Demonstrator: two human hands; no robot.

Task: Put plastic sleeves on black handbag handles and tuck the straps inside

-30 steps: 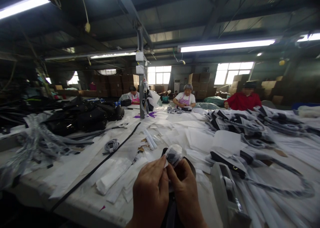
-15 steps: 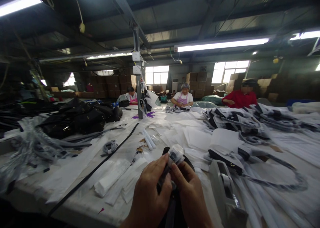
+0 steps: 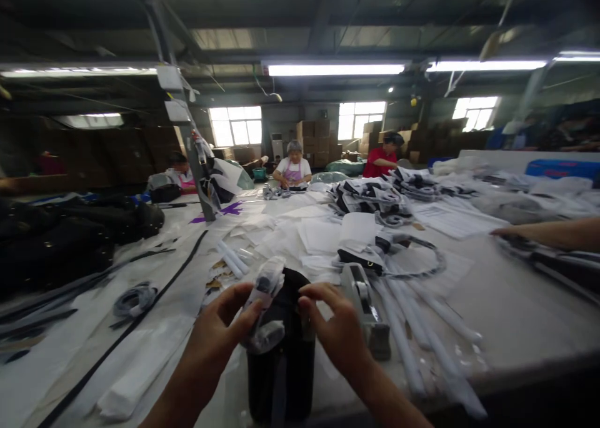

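In front of me a black bag (image 3: 281,378) stands at the table's near edge, its rounded flap (image 3: 295,284) at the top. My left hand (image 3: 229,322) grips a bundle wrapped in white, see-through paper or film (image 3: 265,290) between thumb and fingers, over the bag's left side. Something dark shows through the wrapping. Thumb and forefinger of my right hand (image 3: 332,328) are pinched together at the flap's right edge; what lies between them is too small to make out. A grey tape dispenser (image 3: 368,309) stands just right of that hand.
White paper sheets (image 3: 323,234) cover the middle. Coiled grey strap (image 3: 135,300) and a long black strip (image 3: 173,309) lie left. Right are a black bag with wrapped strap (image 3: 360,259) and white tubes (image 3: 403,334). Another person's arm (image 3: 553,234) reaches in right. Co-workers sit opposite.
My view has swung to the right. My hands have moved apart: the left keeps the wrapped bundle, while the right has left it for the flap's edge. Another person's arm now shows at right.
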